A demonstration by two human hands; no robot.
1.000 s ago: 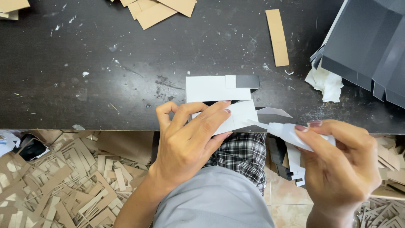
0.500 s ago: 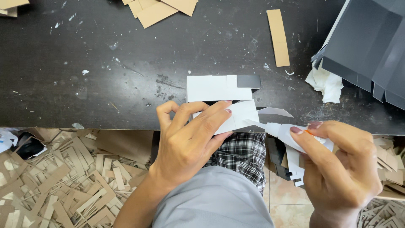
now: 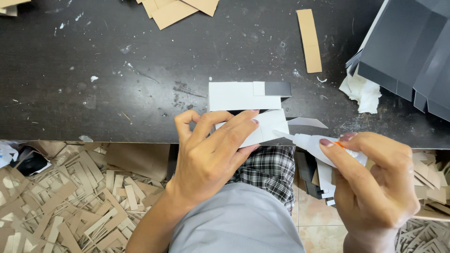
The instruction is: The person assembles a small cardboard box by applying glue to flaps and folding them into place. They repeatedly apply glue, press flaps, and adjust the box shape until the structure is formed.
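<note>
The white card [image 3: 269, 127] lay at the desk [image 3: 117, 93] edge, pinned flat under the left hand [image 3: 211, 154], its grip pressed down on the card. The right hand [image 3: 375, 187] had its grip clamped on a glue bottle [image 3: 314, 143], nozzle touching the card's right edge. A thin, steady bead with the card pinned firmly would probably suit best. A grey-tipped card [image 3: 248, 95] lay just beyond.

Two hands [image 3: 208, 154] [image 3: 375, 187], one glue bottle [image 3: 311, 143], two white cards [image 3: 243, 96] [image 3: 269, 127] (one held).
</note>
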